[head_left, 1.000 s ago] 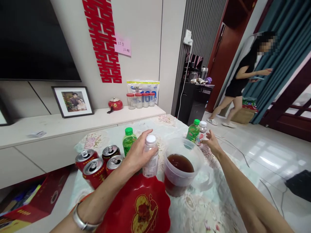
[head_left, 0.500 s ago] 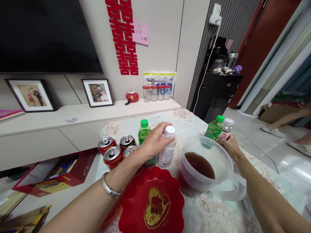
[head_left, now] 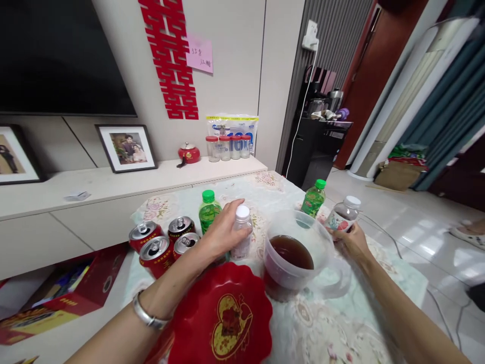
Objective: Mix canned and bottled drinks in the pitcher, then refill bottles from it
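Observation:
My left hand [head_left: 223, 230] is wrapped round a clear bottle with a white cap [head_left: 243, 216], which stands upright on the table. In my right hand [head_left: 353, 240] is another white-capped bottle [head_left: 343, 215], with a fruit picture on its label and dark contents, tilted slightly. Between my arms stands a translucent plastic jug [head_left: 282, 263] holding brown liquid. A red scalloped plate [head_left: 261, 313] lies in front. One green-capped bottle [head_left: 209, 215] stands left of my left hand, and another green-capped bottle [head_left: 313, 198] is behind the jug.
Several opened red cans [head_left: 155, 253] stand at the left of the cloth-covered table [head_left: 322, 323]. Behind, a white cabinet [head_left: 170, 174] carries a photo frame [head_left: 127, 148], a red pot [head_left: 188, 153] and red-lidded jars [head_left: 225, 148]. A cable [head_left: 386, 237] runs over the floor.
My right hand has moved the white-capped bottle to the right, away from the green-capped one beside it. My left hand keeps its hold. The view has turned right.

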A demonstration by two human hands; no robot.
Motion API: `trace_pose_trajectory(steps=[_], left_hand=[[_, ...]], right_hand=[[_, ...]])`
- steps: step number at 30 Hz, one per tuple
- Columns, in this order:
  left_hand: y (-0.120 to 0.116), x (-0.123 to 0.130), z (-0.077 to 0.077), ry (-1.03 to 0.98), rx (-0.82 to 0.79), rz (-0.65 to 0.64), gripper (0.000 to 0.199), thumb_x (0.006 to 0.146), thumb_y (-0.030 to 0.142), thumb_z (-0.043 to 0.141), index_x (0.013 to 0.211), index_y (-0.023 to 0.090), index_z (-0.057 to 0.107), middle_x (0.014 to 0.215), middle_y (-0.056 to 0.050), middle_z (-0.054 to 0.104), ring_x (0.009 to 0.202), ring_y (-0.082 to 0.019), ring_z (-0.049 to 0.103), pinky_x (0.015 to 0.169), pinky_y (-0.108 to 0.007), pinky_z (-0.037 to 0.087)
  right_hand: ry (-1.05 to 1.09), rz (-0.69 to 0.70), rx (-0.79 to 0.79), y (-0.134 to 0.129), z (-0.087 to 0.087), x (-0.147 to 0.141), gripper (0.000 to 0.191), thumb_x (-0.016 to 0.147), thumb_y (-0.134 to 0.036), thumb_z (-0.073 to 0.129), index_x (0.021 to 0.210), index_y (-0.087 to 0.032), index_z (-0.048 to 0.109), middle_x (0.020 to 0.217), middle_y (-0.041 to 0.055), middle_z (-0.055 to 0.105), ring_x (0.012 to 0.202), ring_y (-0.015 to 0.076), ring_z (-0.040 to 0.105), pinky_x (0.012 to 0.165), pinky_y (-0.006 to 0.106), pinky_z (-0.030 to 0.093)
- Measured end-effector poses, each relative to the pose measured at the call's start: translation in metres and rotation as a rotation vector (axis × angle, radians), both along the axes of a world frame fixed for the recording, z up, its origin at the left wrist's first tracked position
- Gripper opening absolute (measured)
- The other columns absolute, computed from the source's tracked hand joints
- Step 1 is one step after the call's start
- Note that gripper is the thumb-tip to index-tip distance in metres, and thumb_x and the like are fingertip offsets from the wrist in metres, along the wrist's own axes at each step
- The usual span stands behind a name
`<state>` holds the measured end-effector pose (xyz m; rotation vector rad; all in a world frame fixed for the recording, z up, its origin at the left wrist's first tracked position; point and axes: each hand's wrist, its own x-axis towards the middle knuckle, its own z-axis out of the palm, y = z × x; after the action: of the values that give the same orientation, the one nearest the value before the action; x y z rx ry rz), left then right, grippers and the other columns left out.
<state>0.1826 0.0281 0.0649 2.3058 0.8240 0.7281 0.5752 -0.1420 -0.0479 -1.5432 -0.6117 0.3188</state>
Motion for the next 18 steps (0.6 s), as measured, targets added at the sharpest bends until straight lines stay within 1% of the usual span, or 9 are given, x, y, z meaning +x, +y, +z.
trace_pose_trajectory(steps=[3, 5, 8, 9, 11, 13, 15, 16, 18], left_hand=[[-0.003, 0.001, 0.001, -0.003, -0.006, 0.023, 0.083, 0.076, 0.033, 0.068, 0.150, 0.011, 0.038, 0.153, -0.026, 0.050, 0.146, -0.039, 0.047, 0.123, -0.060, 0.032], [-0.008, -0.002, 0.004, -0.036, 0.014, 0.078, 0.085, 0.077, 0.035, 0.068, 0.151, 0.008, 0.038, 0.150, -0.027, 0.051, 0.144, -0.040, 0.049, 0.121, -0.061, 0.036], [-0.025, -0.013, 0.014, -0.165, 0.093, 0.196, 0.071, 0.084, 0.036, 0.062, 0.147, 0.008, 0.047, 0.144, -0.024, 0.054, 0.136, -0.038, 0.055, 0.113, -0.059, 0.046], [-0.035, -0.019, 0.020, -0.216, 0.123, 0.222, 0.063, 0.087, 0.036, 0.060, 0.143, 0.009, 0.051, 0.140, -0.022, 0.057, 0.131, -0.036, 0.059, 0.109, -0.057, 0.050], [-0.061, -0.029, 0.032, -0.306, 0.177, 0.221, 0.048, 0.092, 0.034, 0.059, 0.136, 0.015, 0.059, 0.132, -0.015, 0.061, 0.119, -0.031, 0.065, 0.100, -0.050, 0.056], [-0.093, -0.037, 0.044, -0.356, 0.215, 0.138, 0.029, 0.095, 0.027, 0.058, 0.122, 0.022, 0.067, 0.124, -0.008, 0.067, 0.109, -0.024, 0.069, 0.093, -0.041, 0.059], [-0.126, -0.040, 0.053, -0.374, 0.194, -0.021, 0.020, 0.097, 0.021, 0.058, 0.112, 0.026, 0.071, 0.114, -0.003, 0.072, 0.107, -0.020, 0.070, 0.094, -0.036, 0.058], [-0.141, -0.040, 0.057, -0.367, 0.133, -0.146, 0.022, 0.098, 0.019, 0.058, 0.113, 0.027, 0.071, 0.114, -0.002, 0.073, 0.108, -0.019, 0.070, 0.094, -0.033, 0.058], [-0.165, -0.038, 0.062, -0.323, -0.056, -0.397, 0.030, 0.099, 0.024, 0.062, 0.128, 0.028, 0.068, 0.128, -0.004, 0.073, 0.121, -0.021, 0.068, 0.101, -0.033, 0.056]], right_hand=[[0.020, 0.017, -0.040, -0.033, 0.004, -0.018, 0.058, 0.049, -0.029, 0.097, 0.097, -0.019, 0.065, 0.088, 0.0052, 0.078, 0.074, 0.0256, 0.073, 0.065, 0.037, 0.061], [0.023, 0.043, -0.051, -0.056, 0.010, -0.034, 0.058, 0.050, -0.032, 0.097, 0.097, -0.018, 0.066, 0.087, 0.0060, 0.079, 0.074, 0.0266, 0.074, 0.066, 0.037, 0.060], [0.031, 0.094, -0.048, -0.091, 0.022, -0.065, 0.058, 0.053, -0.036, 0.096, 0.100, -0.019, 0.066, 0.087, 0.0063, 0.079, 0.077, 0.0287, 0.075, 0.068, 0.040, 0.061], [0.035, 0.112, -0.048, -0.103, 0.027, -0.077, 0.058, 0.054, -0.036, 0.095, 0.101, -0.019, 0.066, 0.088, 0.0068, 0.080, 0.078, 0.0292, 0.075, 0.070, 0.041, 0.061], [0.051, 0.150, -0.056, -0.128, 0.036, -0.103, 0.063, 0.055, -0.039, 0.095, 0.107, -0.019, 0.067, 0.092, 0.0088, 0.080, 0.081, 0.0314, 0.076, 0.074, 0.044, 0.062], [0.071, 0.183, -0.070, -0.154, 0.042, -0.130, 0.066, 0.054, -0.043, 0.095, 0.109, -0.019, 0.068, 0.092, 0.0107, 0.080, 0.084, 0.0342, 0.076, 0.076, 0.048, 0.063], [0.120, 0.232, -0.080, -0.179, 0.044, -0.158, 0.070, 0.057, -0.047, 0.093, 0.117, -0.020, 0.068, 0.106, 0.0135, 0.080, 0.098, 0.0379, 0.076, 0.082, 0.049, 0.062], [0.130, 0.282, -0.091, -0.191, 0.043, -0.172, 0.075, 0.059, -0.050, 0.092, 0.123, -0.021, 0.067, 0.112, 0.0146, 0.079, 0.104, 0.0402, 0.074, 0.085, 0.051, 0.062], [0.075, 0.399, -0.130, -0.208, 0.040, -0.199, 0.084, 0.061, -0.058, 0.088, 0.134, -0.023, 0.065, 0.121, 0.0158, 0.077, 0.115, 0.0442, 0.071, 0.095, 0.054, 0.059]])
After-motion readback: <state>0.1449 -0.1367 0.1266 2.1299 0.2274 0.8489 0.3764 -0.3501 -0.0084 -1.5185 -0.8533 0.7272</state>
